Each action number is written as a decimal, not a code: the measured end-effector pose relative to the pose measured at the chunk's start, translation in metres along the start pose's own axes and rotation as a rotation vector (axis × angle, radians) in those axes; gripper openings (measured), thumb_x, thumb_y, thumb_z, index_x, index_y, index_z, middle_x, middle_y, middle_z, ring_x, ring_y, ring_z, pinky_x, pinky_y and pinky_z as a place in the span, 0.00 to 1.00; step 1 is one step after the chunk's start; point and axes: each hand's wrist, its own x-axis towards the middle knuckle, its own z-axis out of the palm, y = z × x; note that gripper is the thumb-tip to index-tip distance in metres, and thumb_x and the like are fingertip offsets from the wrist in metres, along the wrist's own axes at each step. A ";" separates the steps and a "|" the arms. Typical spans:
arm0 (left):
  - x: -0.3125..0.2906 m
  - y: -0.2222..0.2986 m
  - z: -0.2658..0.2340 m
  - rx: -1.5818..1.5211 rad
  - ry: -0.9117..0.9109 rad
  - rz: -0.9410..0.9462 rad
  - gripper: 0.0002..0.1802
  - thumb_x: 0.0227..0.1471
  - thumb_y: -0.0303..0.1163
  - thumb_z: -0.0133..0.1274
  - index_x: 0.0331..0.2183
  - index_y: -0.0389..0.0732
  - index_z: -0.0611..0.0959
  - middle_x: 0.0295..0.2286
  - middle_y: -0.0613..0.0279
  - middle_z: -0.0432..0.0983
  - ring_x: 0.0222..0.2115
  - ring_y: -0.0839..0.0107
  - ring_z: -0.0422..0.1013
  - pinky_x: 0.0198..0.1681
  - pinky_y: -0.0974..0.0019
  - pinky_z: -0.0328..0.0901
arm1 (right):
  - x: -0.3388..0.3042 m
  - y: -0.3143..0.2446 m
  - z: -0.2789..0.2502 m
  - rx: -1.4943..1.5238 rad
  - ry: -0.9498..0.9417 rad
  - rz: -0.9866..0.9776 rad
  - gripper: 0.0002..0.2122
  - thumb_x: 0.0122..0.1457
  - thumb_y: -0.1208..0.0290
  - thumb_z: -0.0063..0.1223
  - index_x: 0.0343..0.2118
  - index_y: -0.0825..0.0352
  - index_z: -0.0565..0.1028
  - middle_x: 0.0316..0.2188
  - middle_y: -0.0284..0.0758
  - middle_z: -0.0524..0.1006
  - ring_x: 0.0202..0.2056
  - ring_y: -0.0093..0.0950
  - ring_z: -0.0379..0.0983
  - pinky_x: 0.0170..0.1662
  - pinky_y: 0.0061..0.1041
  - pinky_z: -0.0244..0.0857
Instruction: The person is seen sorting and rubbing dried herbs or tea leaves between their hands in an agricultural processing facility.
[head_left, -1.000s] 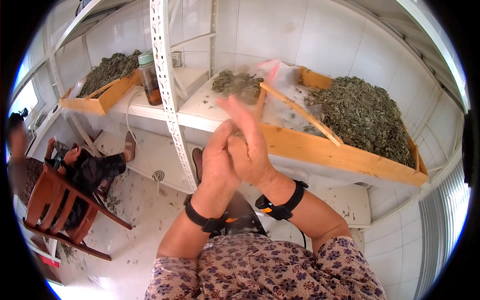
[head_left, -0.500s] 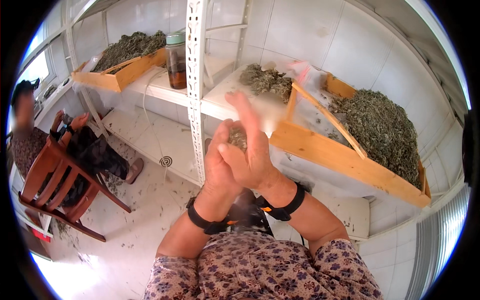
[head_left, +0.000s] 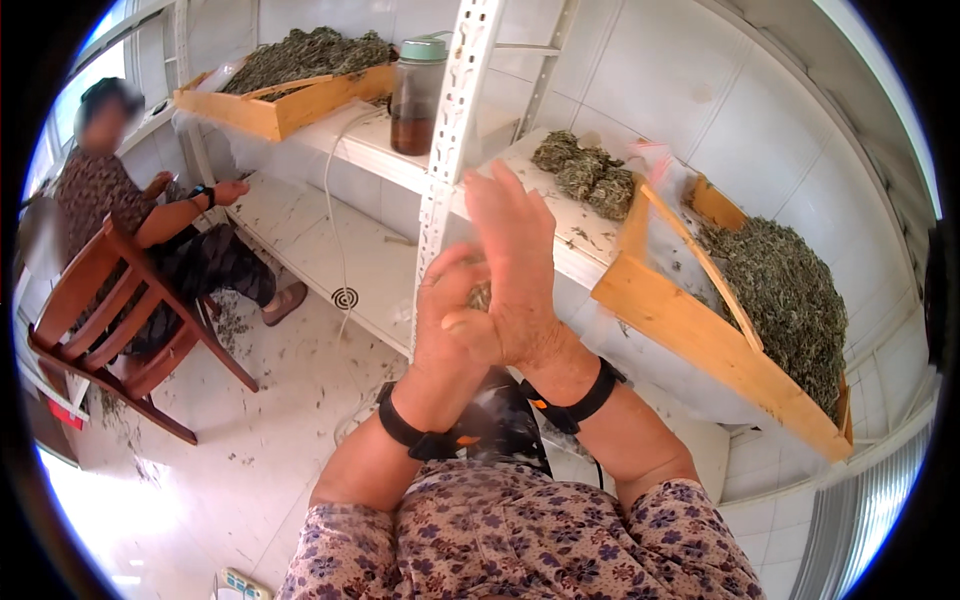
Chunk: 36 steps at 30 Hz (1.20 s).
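My left hand (head_left: 450, 315) is closed, its fingers curled around a small clump of dried herb (head_left: 481, 295). Pressed against the same clump from the other side is the palm of my right hand (head_left: 516, 265), with the fingers stretched upward. Most of the clump is hidden between the palms. Both hands are raised in front of the shelf post. Beyond them, several rolled clumps of dried herb (head_left: 590, 175) lie on the white shelf (head_left: 520, 160). On the right, a wooden tray (head_left: 690, 350) holds a large heap of loose dried herb (head_left: 785, 300).
A perforated white post (head_left: 455, 130) stands just behind my hands. Left of it are a jar (head_left: 413, 105) of dark liquid and another wooden tray (head_left: 255, 118) of herb. Far left, a co-worker (head_left: 125, 200) sits on a wooden chair (head_left: 135, 310). A cord (head_left: 335, 220) hangs down there.
The view has swung left, so the shelves appear further right. My right fingers have moved upright, and the clump shows less between my palms. The co-worker's arm now reaches toward the shelf.
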 end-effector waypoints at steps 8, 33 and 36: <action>0.012 0.011 -0.022 -1.076 0.313 -0.402 0.10 0.44 0.25 0.46 0.33 0.39 0.70 0.29 0.60 0.68 0.34 0.64 0.68 0.39 0.60 0.66 | 0.001 -0.002 0.036 0.389 0.221 0.138 0.32 0.53 0.51 0.43 0.53 0.73 0.57 0.49 0.47 0.63 0.49 0.42 0.60 0.53 0.38 0.49; -0.013 0.007 -0.050 -1.003 0.266 -0.386 0.14 0.41 0.28 0.48 0.35 0.37 0.72 0.30 0.55 0.70 0.33 0.60 0.67 0.40 0.56 0.64 | 0.019 -0.004 0.037 0.818 -0.132 0.841 0.22 0.44 0.80 0.53 0.46 0.74 0.66 0.24 0.35 0.75 0.25 0.17 0.69 0.29 0.16 0.64; -0.015 0.004 -0.052 -1.058 0.217 -0.392 0.16 0.39 0.24 0.49 0.35 0.43 0.69 0.32 0.57 0.69 0.35 0.59 0.68 0.40 0.53 0.64 | 0.021 -0.004 0.038 0.831 -0.101 0.852 0.22 0.44 0.80 0.53 0.46 0.73 0.66 0.25 0.35 0.75 0.26 0.17 0.69 0.30 0.16 0.65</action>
